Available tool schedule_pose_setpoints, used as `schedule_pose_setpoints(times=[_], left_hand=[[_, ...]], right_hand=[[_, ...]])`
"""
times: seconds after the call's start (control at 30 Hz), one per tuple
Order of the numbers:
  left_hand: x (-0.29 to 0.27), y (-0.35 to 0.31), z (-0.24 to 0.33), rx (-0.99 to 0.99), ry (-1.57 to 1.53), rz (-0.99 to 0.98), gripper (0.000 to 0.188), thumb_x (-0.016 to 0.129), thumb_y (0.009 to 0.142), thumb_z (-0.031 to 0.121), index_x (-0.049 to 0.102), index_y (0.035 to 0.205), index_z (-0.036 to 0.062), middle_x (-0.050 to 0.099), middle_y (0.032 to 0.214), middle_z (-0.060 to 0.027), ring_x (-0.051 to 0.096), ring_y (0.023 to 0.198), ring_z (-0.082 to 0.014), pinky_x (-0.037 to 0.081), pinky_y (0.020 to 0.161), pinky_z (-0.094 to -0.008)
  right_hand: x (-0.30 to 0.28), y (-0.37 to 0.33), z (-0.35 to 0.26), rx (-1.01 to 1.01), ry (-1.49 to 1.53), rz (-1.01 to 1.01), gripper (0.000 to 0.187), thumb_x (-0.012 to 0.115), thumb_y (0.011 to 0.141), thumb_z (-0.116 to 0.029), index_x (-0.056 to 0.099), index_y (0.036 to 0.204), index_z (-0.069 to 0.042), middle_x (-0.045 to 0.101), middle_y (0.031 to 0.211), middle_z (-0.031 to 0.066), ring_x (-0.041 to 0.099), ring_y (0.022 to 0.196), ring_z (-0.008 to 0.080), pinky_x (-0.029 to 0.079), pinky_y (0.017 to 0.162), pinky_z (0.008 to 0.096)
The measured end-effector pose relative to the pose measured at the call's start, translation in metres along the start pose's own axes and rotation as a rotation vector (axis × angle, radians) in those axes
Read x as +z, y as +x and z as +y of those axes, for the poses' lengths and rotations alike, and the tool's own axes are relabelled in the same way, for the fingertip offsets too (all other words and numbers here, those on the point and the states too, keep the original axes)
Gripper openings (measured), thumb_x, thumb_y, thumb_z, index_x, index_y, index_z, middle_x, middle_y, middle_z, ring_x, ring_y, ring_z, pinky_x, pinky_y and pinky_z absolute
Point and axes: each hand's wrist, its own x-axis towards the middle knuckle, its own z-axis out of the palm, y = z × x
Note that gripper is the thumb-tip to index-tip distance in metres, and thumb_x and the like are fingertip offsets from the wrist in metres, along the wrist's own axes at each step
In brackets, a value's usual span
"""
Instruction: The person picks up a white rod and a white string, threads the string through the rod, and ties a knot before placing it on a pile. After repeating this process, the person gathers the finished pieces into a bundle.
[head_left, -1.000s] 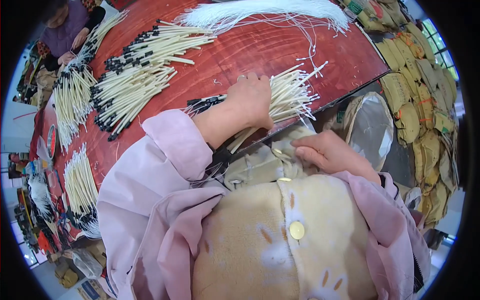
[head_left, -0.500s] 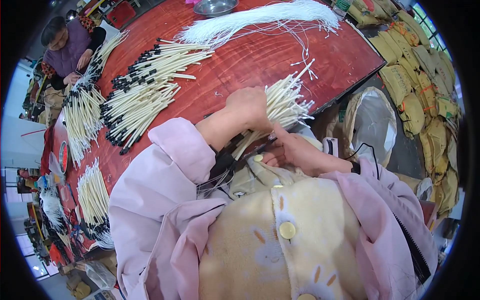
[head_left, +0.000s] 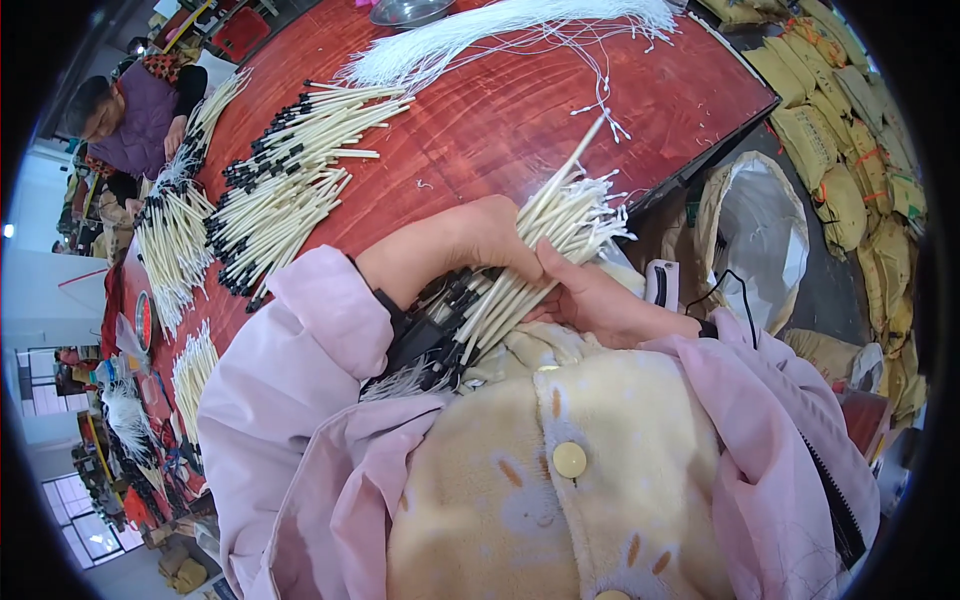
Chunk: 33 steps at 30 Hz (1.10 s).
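Observation:
A thick bundle of cream sticks (head_left: 510,305) lies slantwise across the near table edge, its black-capped ends with white strings toward my left sleeve. White loop tips (head_left: 606,205) fan out at its far end, and one stick (head_left: 582,152) juts out well beyond the others. My left hand (head_left: 492,235) is wrapped over the bundle from above, most of its fingers hidden. From the right, my right hand (head_left: 592,300) closes round the same bundle, thumb on top and fingers underneath.
More black-capped sticks (head_left: 275,210) are piled at the left on the red table (head_left: 450,130). White strings (head_left: 510,35) lie along the back beside a metal bowl (head_left: 410,10). A co-worker (head_left: 140,120) handles sticks at far left. An open sack (head_left: 755,235) and stacked sacks (head_left: 835,190) stand right.
The bundle has come nearer my body and its black-capped ends now show. My left forearm has shifted left and down, and the jutting stick stands out farther. The view has turned slightly.

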Motion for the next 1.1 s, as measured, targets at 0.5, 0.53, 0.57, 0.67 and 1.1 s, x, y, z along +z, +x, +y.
schedule_pose_setpoints(times=[0.5,0.53,0.57,0.67,1.1], left_hand=[[0.012,-0.013,0.008,0.067,-0.014,0.047,0.046,0.084,0.067,0.013,0.073,0.111,0.0033,0.074,0.096,-0.0057,0.067,0.088,-0.0137,0.053,0.082,-0.0302],[0.011,-0.013,0.007,0.056,-0.043,0.038,0.046,0.084,0.068,0.013,0.073,0.112,0.0035,0.074,0.097,-0.0055,0.067,0.089,-0.0137,0.053,0.083,-0.0300],[0.010,-0.014,0.007,0.046,-0.071,0.030,0.047,0.083,0.068,0.013,0.073,0.112,0.0038,0.074,0.097,-0.0054,0.067,0.089,-0.0137,0.053,0.083,-0.0299],[0.009,-0.013,0.007,0.029,-0.111,0.010,0.046,0.083,0.068,0.012,0.073,0.112,0.0041,0.074,0.097,-0.0050,0.066,0.090,-0.0138,0.053,0.084,-0.0298],[0.016,-0.015,0.009,0.058,-0.200,-0.012,0.045,0.080,0.070,0.008,0.072,0.113,0.0040,0.073,0.097,-0.0041,0.065,0.092,-0.0123,0.053,0.084,-0.0293]], right_hand=[[-0.011,0.010,0.010,-0.068,-0.003,-0.020,0.054,0.057,0.101,-0.059,0.059,0.129,-0.012,0.072,0.104,0.0048,0.070,0.083,0.0134,0.056,0.072,0.0251],[-0.012,0.010,0.009,-0.065,-0.027,-0.040,0.054,0.055,0.102,-0.057,0.057,0.134,-0.013,0.071,0.111,0.0049,0.070,0.088,0.0148,0.057,0.075,0.0273],[-0.012,0.011,0.008,-0.061,-0.051,-0.060,0.055,0.053,0.103,-0.056,0.054,0.138,-0.014,0.071,0.118,0.0050,0.070,0.093,0.0162,0.058,0.079,0.0295],[-0.011,0.008,0.007,-0.057,-0.037,-0.067,0.054,0.053,0.103,-0.056,0.054,0.138,-0.014,0.071,0.117,0.0045,0.070,0.093,0.0164,0.058,0.079,0.0297],[-0.012,0.004,0.003,-0.050,-0.062,-0.099,0.054,0.054,0.104,-0.054,0.052,0.140,-0.014,0.069,0.116,0.0062,0.070,0.093,0.0165,0.059,0.076,0.0297]])
